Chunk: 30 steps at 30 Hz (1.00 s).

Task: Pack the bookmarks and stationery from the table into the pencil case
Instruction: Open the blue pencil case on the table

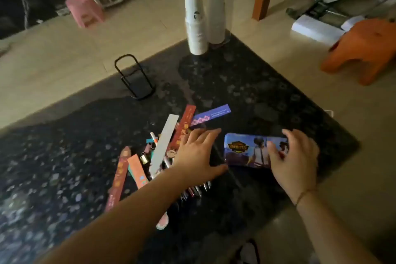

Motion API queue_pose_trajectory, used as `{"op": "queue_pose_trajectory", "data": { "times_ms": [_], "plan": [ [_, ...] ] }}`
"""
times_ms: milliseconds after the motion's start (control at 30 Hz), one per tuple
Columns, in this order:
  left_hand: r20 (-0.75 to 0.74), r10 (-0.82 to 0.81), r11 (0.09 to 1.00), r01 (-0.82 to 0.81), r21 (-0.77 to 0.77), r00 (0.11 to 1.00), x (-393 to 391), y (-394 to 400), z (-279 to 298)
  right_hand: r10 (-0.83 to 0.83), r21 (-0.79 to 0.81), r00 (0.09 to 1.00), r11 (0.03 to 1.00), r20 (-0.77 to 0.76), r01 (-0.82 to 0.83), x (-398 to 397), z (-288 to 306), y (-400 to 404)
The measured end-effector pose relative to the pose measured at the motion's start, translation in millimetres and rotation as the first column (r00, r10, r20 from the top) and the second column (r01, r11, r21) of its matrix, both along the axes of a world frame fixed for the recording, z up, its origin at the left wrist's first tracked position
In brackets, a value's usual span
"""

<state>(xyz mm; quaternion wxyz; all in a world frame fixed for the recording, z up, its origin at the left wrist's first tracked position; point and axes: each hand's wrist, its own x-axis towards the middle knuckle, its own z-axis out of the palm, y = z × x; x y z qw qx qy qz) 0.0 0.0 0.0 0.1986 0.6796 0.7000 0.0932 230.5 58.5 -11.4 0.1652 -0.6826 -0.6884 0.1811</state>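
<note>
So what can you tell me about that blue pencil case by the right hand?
The pencil case is a flat, oblong box, blue and purple, printed with a gold badge and cartoon figures. It looks stiff, perhaps tin or plastic. It lies shut and flat on the dark speckled table, near its right edge. The right hand rests over its right end, fingers on the lid. The left hand lies just beside its left end; contact is unclear.

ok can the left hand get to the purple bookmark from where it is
Probably yes. The left hand lies open just short of the purple bookmark, which lies flat on the table with nothing on it or between them.
</note>
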Motion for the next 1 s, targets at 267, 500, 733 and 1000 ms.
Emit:
{"op": "queue_pose_trajectory", "data": {
  "times_ms": [267,500,733,1000],
  "plan": [
    [-0.075,-0.025,0.988,0.036,0.153,0.997,32.5,14.3,-90.8,-0.221,0.028,0.971,0.974,-0.087,0.224,28.1,-70.1,-4.2],
    [-0.188,0.101,0.937,-0.03,0.348,0.977,45.4,-33.9,-99.6,-0.036,-0.036,0.958,0.999,-0.283,0.027,54.4,-76.5,-44.0],
    [-0.23,0.088,0.97,-0.031,0.241,0.969,47.7,-74.4,-90.1,-0.009,-0.243,0.853,0.96,-0.522,-0.138,78.8,-72.9,-61.4],
    [0.364,0.365,0.868,-0.454,0.198,0.857,56.0,-62.3,-70.6,-0.023,-0.291,0.808,0.938,-0.588,-0.186,91.2,-65.2,-58.7]
  ]
}}
